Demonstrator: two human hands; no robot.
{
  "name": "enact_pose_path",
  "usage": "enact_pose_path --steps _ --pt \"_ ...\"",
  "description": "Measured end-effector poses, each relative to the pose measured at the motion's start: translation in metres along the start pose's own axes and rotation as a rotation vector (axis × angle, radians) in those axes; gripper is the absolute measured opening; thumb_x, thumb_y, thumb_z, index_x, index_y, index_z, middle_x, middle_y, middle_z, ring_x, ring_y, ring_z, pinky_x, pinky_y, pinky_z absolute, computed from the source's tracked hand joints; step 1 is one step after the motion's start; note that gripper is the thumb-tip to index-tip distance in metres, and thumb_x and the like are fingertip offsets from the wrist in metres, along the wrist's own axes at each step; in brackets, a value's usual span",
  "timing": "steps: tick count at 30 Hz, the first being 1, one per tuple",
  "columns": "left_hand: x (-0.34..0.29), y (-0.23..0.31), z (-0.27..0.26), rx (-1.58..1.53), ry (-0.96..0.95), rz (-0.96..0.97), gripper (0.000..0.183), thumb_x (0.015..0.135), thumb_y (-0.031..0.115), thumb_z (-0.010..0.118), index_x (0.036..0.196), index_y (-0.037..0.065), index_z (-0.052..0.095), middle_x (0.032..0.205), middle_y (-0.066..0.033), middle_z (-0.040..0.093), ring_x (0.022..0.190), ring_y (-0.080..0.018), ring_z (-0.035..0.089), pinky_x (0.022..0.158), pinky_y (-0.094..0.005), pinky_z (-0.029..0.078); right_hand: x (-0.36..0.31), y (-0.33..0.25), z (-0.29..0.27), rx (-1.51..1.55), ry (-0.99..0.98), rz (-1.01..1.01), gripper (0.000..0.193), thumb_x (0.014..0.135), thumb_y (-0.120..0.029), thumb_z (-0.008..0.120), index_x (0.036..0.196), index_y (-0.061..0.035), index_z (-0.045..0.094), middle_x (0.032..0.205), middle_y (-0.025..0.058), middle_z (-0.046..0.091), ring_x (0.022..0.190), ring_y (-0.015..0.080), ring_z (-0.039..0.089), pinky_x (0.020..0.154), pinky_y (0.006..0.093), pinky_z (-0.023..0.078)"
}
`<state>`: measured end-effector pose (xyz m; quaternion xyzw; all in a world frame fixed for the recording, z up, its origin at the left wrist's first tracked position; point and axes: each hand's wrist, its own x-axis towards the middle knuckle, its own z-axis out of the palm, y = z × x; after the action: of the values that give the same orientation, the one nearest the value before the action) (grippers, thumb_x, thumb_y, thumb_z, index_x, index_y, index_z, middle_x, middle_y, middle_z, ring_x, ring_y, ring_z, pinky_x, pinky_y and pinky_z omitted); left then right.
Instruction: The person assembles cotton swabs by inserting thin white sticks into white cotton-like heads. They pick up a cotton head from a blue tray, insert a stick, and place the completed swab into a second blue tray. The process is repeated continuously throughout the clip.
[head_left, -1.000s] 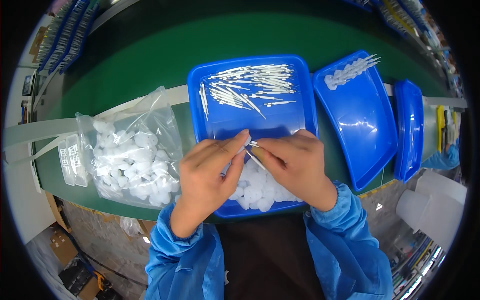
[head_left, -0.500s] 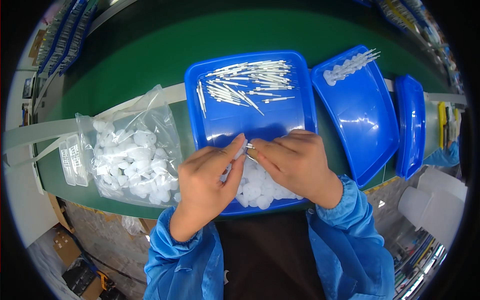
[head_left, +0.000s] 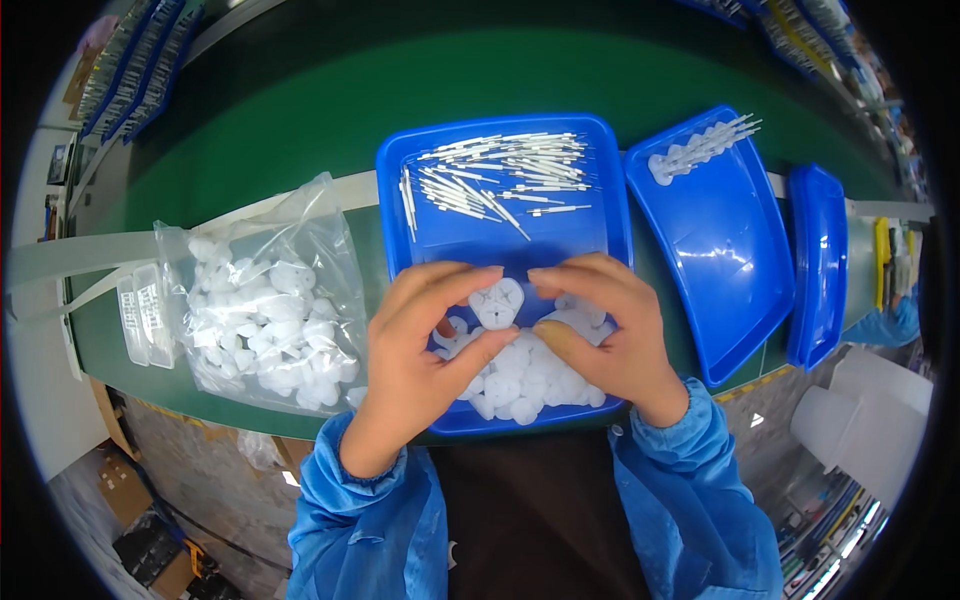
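Observation:
My left hand [head_left: 418,325] pinches a white three-lobed plastic piece [head_left: 496,304] between thumb and fingers, its ribbed face turned up. Just to its right, my right hand [head_left: 612,325] is open, thumb and fingers curved apart with nothing between them. Both hands are over the near half of a blue tray [head_left: 465,240]. Under them lies a heap of similar white plastic pieces [head_left: 525,380], partly hidden by the hands. Many thin white rods [head_left: 500,170] are spread across the tray's far half.
Left of the tray stands a clear plastic bag [head_left: 270,320] full of white pieces, beside small clear packs [head_left: 147,315]. A second blue tray [head_left: 725,270] on the right holds a row of pieces with rods [head_left: 705,148]. Narrow blue trays [head_left: 818,265] stand beyond it.
My hands have moved apart. The right hand has let go and opened, and the white piece in my left hand now faces up. A thin rod that showed between the hands is out of sight.

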<state>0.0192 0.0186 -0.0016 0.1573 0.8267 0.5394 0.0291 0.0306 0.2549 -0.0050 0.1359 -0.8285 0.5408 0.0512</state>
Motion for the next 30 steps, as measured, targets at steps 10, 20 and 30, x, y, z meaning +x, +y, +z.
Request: enact_pose_path --steps 10,20,30 --pt "0.0 0.013 0.006 0.034 -0.005 0.145 0.059 0.076 -0.002 0.09 0.134 0.006 0.079 0.127 -0.0097 0.074 0.11 -0.0297 0.069 0.093 -0.0392 0.054 -0.008 0.004 0.003 0.328 -0.054 0.168 0.032 0.092 0.001 0.083 0.123 0.0 0.076 0.098 0.0079 0.081 0.09 0.0136 0.077 0.084 0.0298 0.061" --pt "0.004 0.008 0.002 0.106 -0.07 0.305 0.064 0.075 -0.005 0.085 0.138 0.005 0.077 0.13 -0.0129 0.072 0.111 -0.0325 0.068 0.096 -0.0415 0.055 -0.006 0.003 0.005 0.698 -0.087 0.396 0.013 0.102 0.0 0.077 0.113 0.0019 0.071 0.104 0.0083 0.078 0.095 0.0154 0.08 0.082 0.0272 0.061" --pt "0.001 0.004 0.008 0.158 -0.072 0.342 0.065 0.071 -0.005 0.085 0.135 0.007 0.079 0.131 -0.0111 0.073 0.113 -0.0325 0.067 0.091 -0.0402 0.056 -0.011 0.005 -0.004 0.727 -0.138 0.456 0.019 0.098 -0.001 0.082 0.113 -0.0013 0.07 0.106 0.0051 0.076 0.097 0.0117 0.077 0.085 0.0266 0.061"
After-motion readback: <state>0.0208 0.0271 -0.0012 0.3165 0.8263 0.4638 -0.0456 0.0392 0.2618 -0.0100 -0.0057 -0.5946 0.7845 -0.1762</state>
